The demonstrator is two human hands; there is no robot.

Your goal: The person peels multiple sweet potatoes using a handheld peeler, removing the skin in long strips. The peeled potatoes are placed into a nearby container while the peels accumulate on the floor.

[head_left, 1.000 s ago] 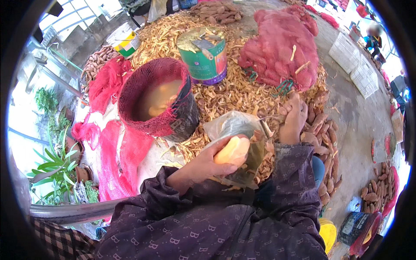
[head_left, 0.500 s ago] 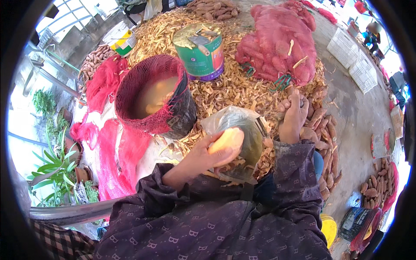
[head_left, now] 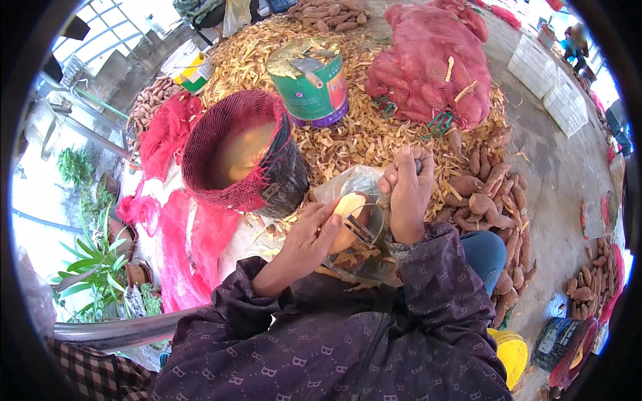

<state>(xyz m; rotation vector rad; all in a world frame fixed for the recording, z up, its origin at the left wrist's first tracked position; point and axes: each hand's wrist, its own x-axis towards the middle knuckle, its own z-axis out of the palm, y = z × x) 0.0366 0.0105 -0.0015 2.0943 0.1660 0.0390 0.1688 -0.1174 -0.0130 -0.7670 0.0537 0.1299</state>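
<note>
My left hand (head_left: pixel 299 242) is closed round a partly peeled sweet potato (head_left: pixel 349 204), whose pale orange flesh shows at the upper end. A peeler (head_left: pixel 360 229) with a metal head lies against or just over the sweet potato's right side; contact is hard to make out. My right hand (head_left: pixel 409 194) is closed on the peeler's handle, and a dark round end shows by its fingers. Beneath both hands a clear plastic bag (head_left: pixel 358 178) spreads over my lap, with peel strips on it.
Ahead left stands a dark bucket (head_left: pixel 286 180) lined with red mesh, holding cloudy water. Behind it a green tub (head_left: pixel 311 97) carries a cleaver (head_left: pixel 309 67). Peelings (head_left: pixel 234 53) cover the ground. Unpeeled sweet potatoes (head_left: pixel 491 204) lie right, below a full red mesh sack (head_left: pixel 428 73).
My right hand has come left and nearer, bringing the peeler to the sweet potato. In my left hand the sweet potato is now turned more upright.
</note>
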